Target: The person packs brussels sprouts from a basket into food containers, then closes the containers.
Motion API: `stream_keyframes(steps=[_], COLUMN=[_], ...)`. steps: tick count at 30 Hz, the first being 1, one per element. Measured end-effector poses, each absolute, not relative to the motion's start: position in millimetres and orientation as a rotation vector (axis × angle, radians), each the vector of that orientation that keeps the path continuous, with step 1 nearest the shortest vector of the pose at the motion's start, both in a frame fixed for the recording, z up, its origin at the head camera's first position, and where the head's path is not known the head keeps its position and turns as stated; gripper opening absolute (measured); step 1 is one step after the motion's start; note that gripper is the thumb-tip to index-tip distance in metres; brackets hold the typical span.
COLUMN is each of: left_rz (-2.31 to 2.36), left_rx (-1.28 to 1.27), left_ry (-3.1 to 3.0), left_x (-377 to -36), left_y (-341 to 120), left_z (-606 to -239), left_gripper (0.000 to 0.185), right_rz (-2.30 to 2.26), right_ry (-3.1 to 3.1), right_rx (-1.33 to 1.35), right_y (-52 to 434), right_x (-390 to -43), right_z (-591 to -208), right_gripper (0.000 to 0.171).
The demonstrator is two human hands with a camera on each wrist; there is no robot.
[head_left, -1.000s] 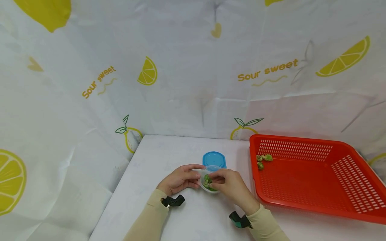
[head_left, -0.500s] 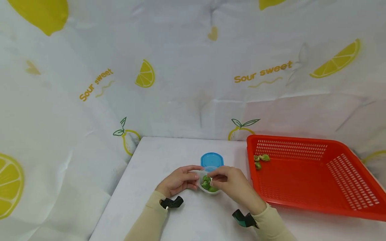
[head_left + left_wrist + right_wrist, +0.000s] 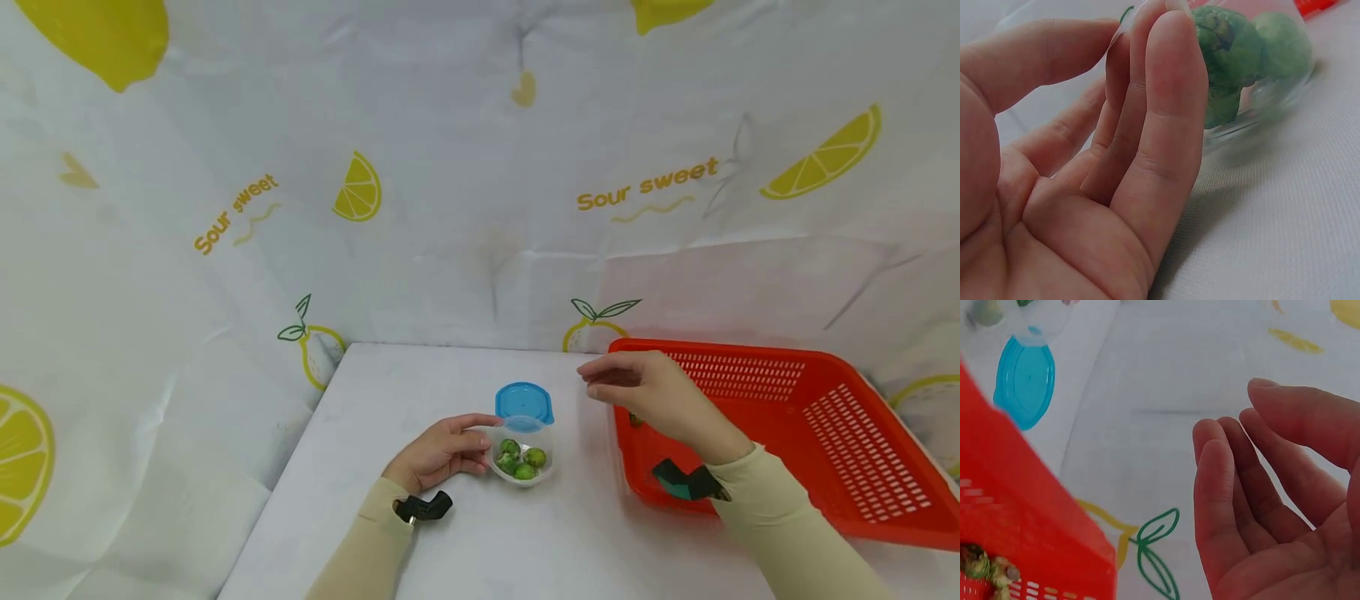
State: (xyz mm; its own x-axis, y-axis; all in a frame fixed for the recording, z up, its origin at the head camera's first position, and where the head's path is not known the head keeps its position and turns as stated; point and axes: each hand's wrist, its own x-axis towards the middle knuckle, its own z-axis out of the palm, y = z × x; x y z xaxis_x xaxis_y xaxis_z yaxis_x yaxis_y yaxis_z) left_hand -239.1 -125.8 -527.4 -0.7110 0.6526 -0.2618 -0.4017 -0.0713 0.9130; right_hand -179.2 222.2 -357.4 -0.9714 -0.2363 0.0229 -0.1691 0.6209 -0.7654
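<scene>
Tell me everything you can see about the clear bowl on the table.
The clear bowl is round and see-through, seemingly thin plastic, without a lid on. It sits open side up on the white tabletop and holds four round green sprouts. The left hand pinches its left edge. In the head view its far rim overlaps the blue lid; whether they touch is unclear.
</scene>
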Motion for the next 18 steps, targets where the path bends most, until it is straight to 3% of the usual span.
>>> stream_keyframes(steps=[18], left_rz=[1.853], left_rx=[0.276], left_ry=[1.494], left_x=[-239.2], left_y=[-125.4], left_z=[-527.5], left_gripper=[0.049], right_rz=[-1.16], right_ry=[2.732], right_rx=[-0.152], right_y=[319.1], right_x=[-223.1], right_z=[-402.8], right_gripper=[0.047])
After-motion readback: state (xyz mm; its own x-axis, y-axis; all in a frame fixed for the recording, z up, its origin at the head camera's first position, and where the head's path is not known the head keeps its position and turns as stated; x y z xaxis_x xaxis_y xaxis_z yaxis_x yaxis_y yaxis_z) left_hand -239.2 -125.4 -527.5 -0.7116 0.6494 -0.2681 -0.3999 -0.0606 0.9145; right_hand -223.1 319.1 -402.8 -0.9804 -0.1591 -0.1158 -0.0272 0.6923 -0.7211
